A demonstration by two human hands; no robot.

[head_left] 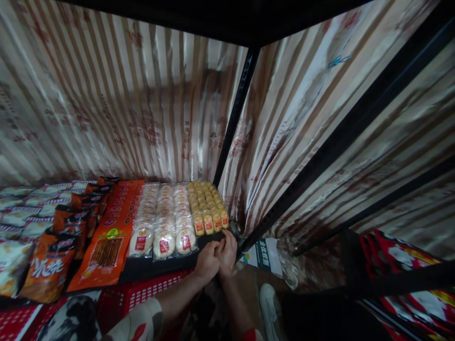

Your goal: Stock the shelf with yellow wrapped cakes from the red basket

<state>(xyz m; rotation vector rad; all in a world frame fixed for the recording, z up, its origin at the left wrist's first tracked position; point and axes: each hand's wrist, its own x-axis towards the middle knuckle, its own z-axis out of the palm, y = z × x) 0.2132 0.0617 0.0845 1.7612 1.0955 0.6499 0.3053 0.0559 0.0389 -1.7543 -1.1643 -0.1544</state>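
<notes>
My left hand (208, 259) and my right hand (226, 252) are pressed together at the front corner of a dark shelf (156, 269). Both have curled fingers, and whatever they may hold is hidden. Just beyond them stand rows of small yellow packaged cakes (208, 219), the nearest ones with red labels. To their left lie rows of round white pastries (164, 242) in clear wrappers with red labels. A long orange snack packet (106, 246) lies farther left.
Brown-orange snack bags (50, 265) and white bags (14, 265) fill the shelf's left end. Below is a red plastic basket (152, 290). A black post (232, 123) and a slanting bar (313, 166) frame the corner. Red packets (401, 255) are at right; a shoe (269, 305) is on the floor.
</notes>
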